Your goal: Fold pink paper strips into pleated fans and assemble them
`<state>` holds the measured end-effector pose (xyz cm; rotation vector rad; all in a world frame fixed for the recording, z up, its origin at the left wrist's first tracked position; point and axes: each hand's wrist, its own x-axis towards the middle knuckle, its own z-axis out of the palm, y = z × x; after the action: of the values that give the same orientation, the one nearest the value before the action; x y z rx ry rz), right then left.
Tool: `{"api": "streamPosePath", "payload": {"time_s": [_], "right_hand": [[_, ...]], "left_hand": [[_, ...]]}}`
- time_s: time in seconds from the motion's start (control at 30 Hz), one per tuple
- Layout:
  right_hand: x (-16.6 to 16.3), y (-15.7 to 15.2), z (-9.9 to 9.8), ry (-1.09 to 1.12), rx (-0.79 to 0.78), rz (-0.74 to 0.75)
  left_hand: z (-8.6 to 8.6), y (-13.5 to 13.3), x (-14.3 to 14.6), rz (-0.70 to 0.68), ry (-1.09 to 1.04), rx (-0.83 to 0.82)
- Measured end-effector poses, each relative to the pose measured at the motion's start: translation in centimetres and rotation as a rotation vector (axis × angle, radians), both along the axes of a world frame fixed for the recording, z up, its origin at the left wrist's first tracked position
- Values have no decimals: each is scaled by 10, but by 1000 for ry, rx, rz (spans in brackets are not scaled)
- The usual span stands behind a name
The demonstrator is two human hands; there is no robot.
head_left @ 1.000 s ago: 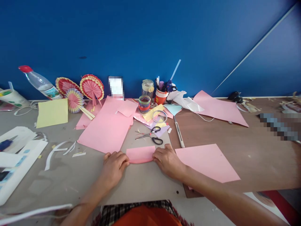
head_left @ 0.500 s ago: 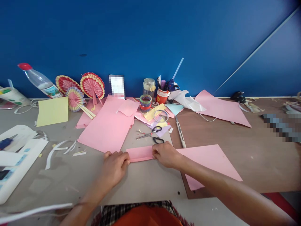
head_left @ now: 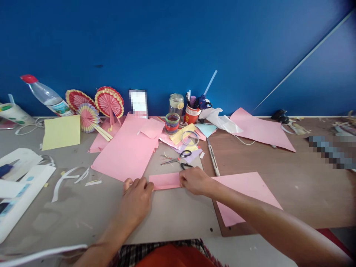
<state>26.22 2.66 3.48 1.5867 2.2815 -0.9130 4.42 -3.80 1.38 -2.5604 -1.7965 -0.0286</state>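
Observation:
A narrow piece of pink paper [head_left: 165, 181] lies on the grey tabletop, with a fold along its near edge. My left hand [head_left: 138, 194] is closed on its left end, the fingers pinched at the edge. At the right end my right hand [head_left: 194, 181] grips it in the same way; the fingertips are partly hidden. Just beyond the right hand, scissors [head_left: 178, 159] with black handles lie spread apart. A large pink sheet [head_left: 125, 148] reaches close to my left hand. Under my right forearm rests another pink sheet [head_left: 244, 189].
A utility knife [head_left: 213, 157] lies right of the scissors. Behind stand a red cup of pens [head_left: 191, 114], a jar of rubber bands [head_left: 172, 123] and paper fans [head_left: 109, 107]. A yellow sheet [head_left: 61, 132], white paper strips [head_left: 59, 183] and a white power strip [head_left: 25, 200] are at left.
Both hands keep their hold on the narrow pink paper, with only a very slight shift. The near folded edge looks a little flatter; the other things stay in place.

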Motion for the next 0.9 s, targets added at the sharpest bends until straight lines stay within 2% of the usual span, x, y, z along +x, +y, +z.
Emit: {"api": "streamPosePath", "payload": {"time_s": [0.17, 0.33, 0.53, 0.73, 0.9], "right_hand": [[-3, -1, 1, -81, 44, 71], [-3, -4, -4, -142, 193, 159], [5, -8, -22, -7, 322, 243], [12, -19, -35, -49, 614, 499], [14, -22, -41, -8, 820, 558]], "left_hand": [[-7, -7, 0, -63, 94, 154], [-11, -9, 1, -68, 153, 238], [-16, -5, 3, -73, 141, 313], [-15, -4, 1, -110, 13, 335], [-16, -2, 2, -128, 33, 281]]}}
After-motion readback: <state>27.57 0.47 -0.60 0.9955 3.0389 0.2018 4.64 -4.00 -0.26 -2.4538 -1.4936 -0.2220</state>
